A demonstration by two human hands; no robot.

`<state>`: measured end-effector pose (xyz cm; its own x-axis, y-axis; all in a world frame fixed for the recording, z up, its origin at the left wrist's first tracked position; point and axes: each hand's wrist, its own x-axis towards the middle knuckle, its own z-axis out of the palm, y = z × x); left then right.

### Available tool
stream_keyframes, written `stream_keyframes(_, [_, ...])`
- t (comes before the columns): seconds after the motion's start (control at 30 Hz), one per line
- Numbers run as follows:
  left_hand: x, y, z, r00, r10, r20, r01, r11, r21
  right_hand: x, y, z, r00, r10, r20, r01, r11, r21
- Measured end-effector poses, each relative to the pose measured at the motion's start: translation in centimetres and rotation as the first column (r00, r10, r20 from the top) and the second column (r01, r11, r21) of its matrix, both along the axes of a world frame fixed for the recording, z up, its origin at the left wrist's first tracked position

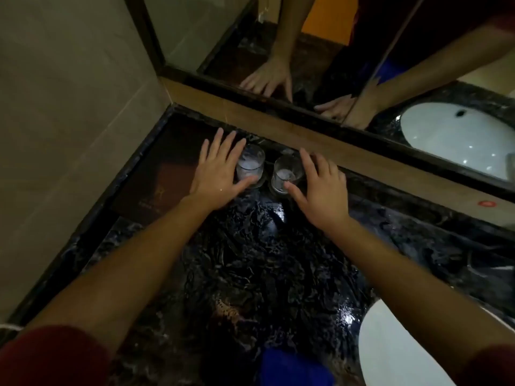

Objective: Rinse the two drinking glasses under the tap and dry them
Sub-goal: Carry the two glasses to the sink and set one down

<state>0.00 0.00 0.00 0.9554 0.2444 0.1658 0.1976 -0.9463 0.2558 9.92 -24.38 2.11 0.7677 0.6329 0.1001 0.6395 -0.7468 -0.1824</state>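
Glasses stand side by side at your 12 o'clock, upright on the dark counter [250,260], right against the ledge under the mirror [362,79]. Your left hand [220,168] sits at the 9 o'clock side of the left glass [250,166], fingers spread and nearly straight past its far side, thumb reaching along its near base. Whether the skin touches the glass you cannot tell from here; nothing is gripped. Your right hand [320,188] mirrors it at the 3 o'clock side of the right glass [287,174], fingers straight, thumb tip at the foot of the glass, holding nothing.

Each glass lies just inward of its own hand, so each hand is the nearer one for its own glass, and neither arm needs to cross. Long axes are vertical, mouths up, so a sideways wrap round the wall looks the natural hold.

Sink [390,344] lies near your right elbow, at roughly 4 o'clock from the glasses; no tap is in view. Rinsing has not begun, by the look of it.
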Motion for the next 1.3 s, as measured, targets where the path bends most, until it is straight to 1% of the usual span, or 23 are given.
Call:
stream_keyframes(0.07, [0.8, -0.2, -0.5, 0.995, -0.006, -0.098, 0.005, 1.0, -0.013, 0.1, 0.7, -0.6, 0.999, -0.019, -0.029, 0.019, 1.0, 0.004])
stream_keyframes(0.13, [1.5, -0.3, -0.6, 0.988, 0.008, -0.154, -0.016, 0.998, -0.054, 0.2, 1.1, -1.0, 0.998, -0.037, -0.052, 0.037, 0.999, -0.008])
stream_keyframes(0.27, [2.5, -0.6, -1.0, 0.989, 0.045, -0.139, -0.063, 0.99, -0.128, 0.5, 2.1, -1.4, 0.986, -0.072, -0.147, 0.072, 0.997, -0.008])
stream_keyframes(0.33, [2.8, -0.5, -1.0, 0.986, 0.06, -0.156, -0.084, 0.984, -0.154, 0.5, 2.5, -1.6, 0.982, -0.079, -0.169, 0.079, 0.997, -0.002])
stream_keyframes(0.57, [4.2, -0.5, -0.8, 0.971, 0.107, -0.213, -0.144, 0.976, -0.162, 1.5, 3.3, -2.3, 0.952, -0.119, -0.281, 0.144, 0.987, 0.071])
stream_keyframes(0.67, [4.5, -0.5, -1.0, 0.975, 0.125, -0.184, -0.162, 0.966, -0.201, 1.8, 3.1, -2.6, 0.924, -0.138, -0.357, 0.186, 0.977, 0.103])
stream_keyframes(0.77, [4.5, -0.3, -0.8, 0.965, 0.178, -0.194, -0.217, 0.955, -0.204, 1.9, 3.2, -2.5, 0.89, -0.114, -0.441, 0.225, 0.952, 0.208])
stream_keyframes(0.83, [4.7, -0.6, -0.4, 0.966, 0.19, -0.175, -0.225, 0.952, -0.207, 1.9, 2.8, -2.2, 0.872, -0.103, -0.479, 0.245, 0.939, 0.243])
stream_keyframes(0.97, [3.6, -1.9, 0.4, 0.975, 0.171, -0.139, -0.201, 0.947, -0.249, 1.0, 0.9, -1.2, 0.868, -0.031, -0.496, 0.216, 0.922, 0.321])
stream_keyframes(1.1, [1.9, -2.7, 1.8, 0.974, 0.215, -0.066, -0.225, 0.912, -0.342, 0.2, -0.7, 0.9, 0.869, 0.012, -0.495, 0.223, 0.883, 0.413])
stream_keyframes(1.2, [0.5, -4.7, 4.0, 0.977, 0.213, -0.034, -0.208, 0.891, -0.404, -0.8, -3.3, 3.2, 0.88, 0.031, -0.474, 0.223, 0.854, 0.47])
stream_keyframes(1.27, [-1.2, -7.1, 6.0, 0.984, 0.179, 0.014, -0.155, 0.884, -0.441, -2.2, -6.3, 5.1, 0.89, 0.039, -0.455, 0.219, 0.838, 0.5])
stream_keyframes(1.3, [-1.8, -7.1, 6.6, 0.983, 0.18, 0.017, -0.152, 0.875, -0.46, -2.5, -6.5, 5.3, 0.889, 0.043, -0.456, 0.219, 0.834, 0.505])
